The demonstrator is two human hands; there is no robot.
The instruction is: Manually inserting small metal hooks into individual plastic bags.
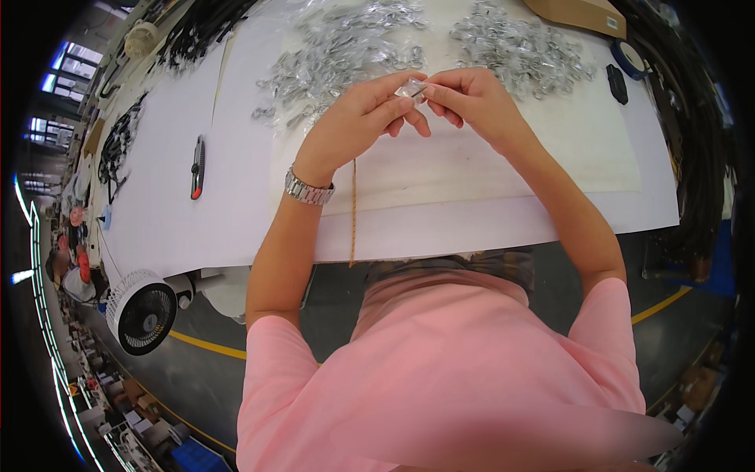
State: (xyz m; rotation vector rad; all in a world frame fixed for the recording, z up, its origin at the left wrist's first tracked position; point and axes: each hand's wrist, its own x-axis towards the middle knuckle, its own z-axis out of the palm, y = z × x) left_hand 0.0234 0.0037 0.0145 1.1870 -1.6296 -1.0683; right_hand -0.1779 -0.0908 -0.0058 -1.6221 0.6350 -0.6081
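Observation:
My left hand [363, 118] pinches a small clear plastic bag [410, 89] between thumb and fingers above the white table. Opposite it, my right hand [476, 101] is closed, thumb and forefinger pinched at the right edge of the bag. Something thin and dark shows at the bag, too small to make out. Beyond my hands lie two spread piles of small shiny metal pieces in clear bags, a left pile [338, 51] and a right pile [519, 51].
A box cutter [197, 168] and a yellow tape measure [353, 212] lie on the table [244, 197]. Black straps [118, 149] are at the left. A tape roll [629, 59], a black object [617, 84] and a cardboard box [586, 14] sit far right. A fan [143, 312] stands by the near-left edge.

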